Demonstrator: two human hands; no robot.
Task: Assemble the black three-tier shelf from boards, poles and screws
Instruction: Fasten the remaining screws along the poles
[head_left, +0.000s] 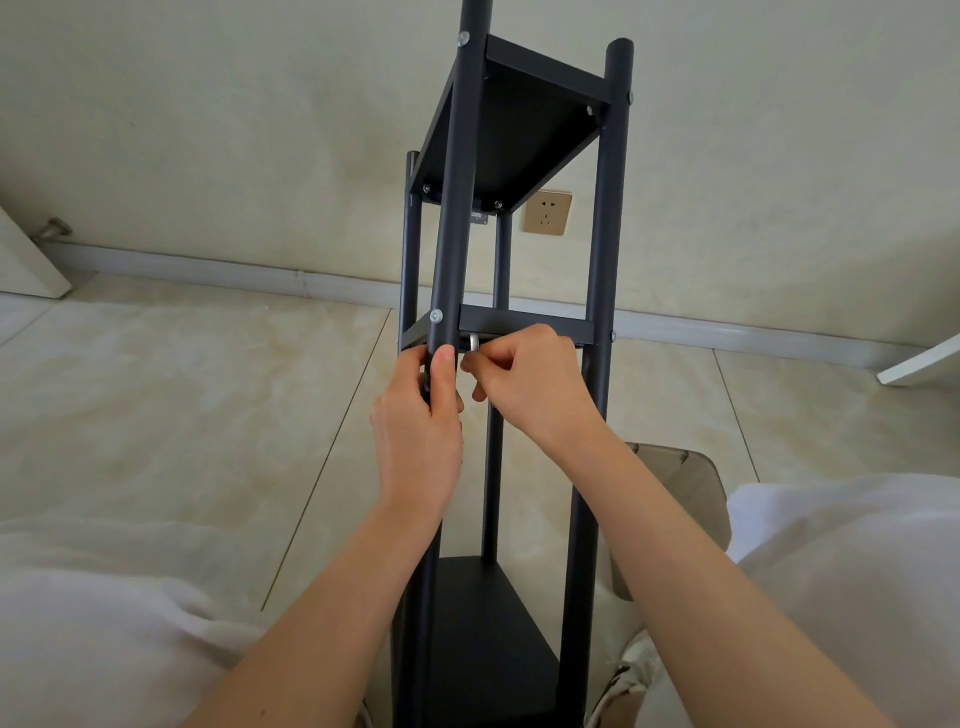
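Black shelf (511, 332) upright, 3 boards on, silver screws (436, 315) showing.

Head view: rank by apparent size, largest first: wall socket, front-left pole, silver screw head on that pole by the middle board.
1. front-left pole, by far the largest.
2. wall socket.
3. silver screw head, smallest.
The socket is farther from the camera, so only apparent size is ranked.

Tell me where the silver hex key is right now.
Head view, centre: the hex key sits just under the middle shelf board, pinched by the right hand, right of the front pole that the left hand grips.
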